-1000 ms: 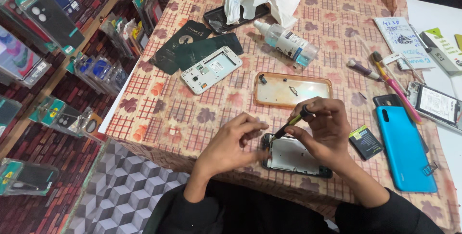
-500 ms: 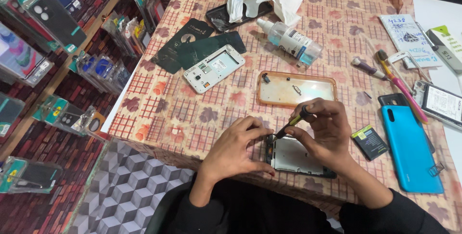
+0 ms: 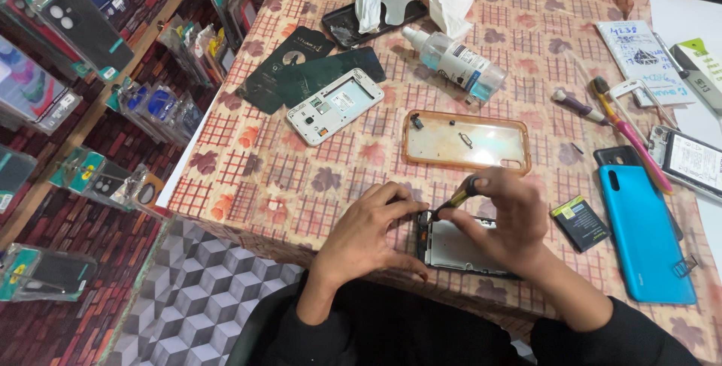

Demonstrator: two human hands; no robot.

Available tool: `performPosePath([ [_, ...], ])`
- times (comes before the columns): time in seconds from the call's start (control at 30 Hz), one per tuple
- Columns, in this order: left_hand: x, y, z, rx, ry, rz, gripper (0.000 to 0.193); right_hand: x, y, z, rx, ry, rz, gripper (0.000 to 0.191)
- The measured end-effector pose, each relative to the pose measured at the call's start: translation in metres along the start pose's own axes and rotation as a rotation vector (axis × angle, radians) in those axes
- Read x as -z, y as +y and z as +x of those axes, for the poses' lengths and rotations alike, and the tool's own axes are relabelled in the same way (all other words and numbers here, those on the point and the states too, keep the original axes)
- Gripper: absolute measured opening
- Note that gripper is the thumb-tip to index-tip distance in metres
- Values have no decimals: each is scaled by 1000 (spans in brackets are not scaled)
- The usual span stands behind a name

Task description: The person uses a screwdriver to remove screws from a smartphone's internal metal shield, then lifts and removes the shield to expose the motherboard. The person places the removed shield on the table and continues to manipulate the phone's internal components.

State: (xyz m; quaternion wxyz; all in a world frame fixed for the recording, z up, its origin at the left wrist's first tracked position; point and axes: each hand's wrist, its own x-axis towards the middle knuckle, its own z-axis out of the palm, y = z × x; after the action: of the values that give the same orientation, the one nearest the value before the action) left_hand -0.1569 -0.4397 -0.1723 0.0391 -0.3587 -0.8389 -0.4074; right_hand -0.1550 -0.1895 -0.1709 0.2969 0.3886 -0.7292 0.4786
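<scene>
Patterned cloth covers the tabletop, with racks of packaged phone covers along the wall to my left. At the near edge I see an opened phone lying between both hands. My left hand presses on its left edge, fingers spread. My right hand is closed around a screwdriver, tip at the phone's top left corner. Beyond lie a clear orange case, a white phone frame, and a blue phone well to the right.
</scene>
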Motion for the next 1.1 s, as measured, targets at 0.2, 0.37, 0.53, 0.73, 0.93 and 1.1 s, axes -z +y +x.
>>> performPosePath([
  [0.2, -3, 6, 5, 7, -13, -1, 92, 0, 0, -4, -102, -79, 133, 70],
  [0.37, 3, 4, 6, 5, -22, 14, 93, -2, -5, 7, -78, -140, 182, 68],
  [0.53, 4, 2, 5, 16, -40, -1, 96, 2, -12, 16, -90, -212, 220, 63],
  [0.73, -1, 0, 0, -27, 7, 28, 91, 6, -14, 14, -181, -165, 448, 68],
  [0.93, -8, 0, -4, 21, -42, 47, 96, 7, -16, 8, -315, -163, 542, 55],
  [1.1, -11, 6, -9, 7, -21, 46, 94, 10, -26, 6, -301, -117, 529, 59],
])
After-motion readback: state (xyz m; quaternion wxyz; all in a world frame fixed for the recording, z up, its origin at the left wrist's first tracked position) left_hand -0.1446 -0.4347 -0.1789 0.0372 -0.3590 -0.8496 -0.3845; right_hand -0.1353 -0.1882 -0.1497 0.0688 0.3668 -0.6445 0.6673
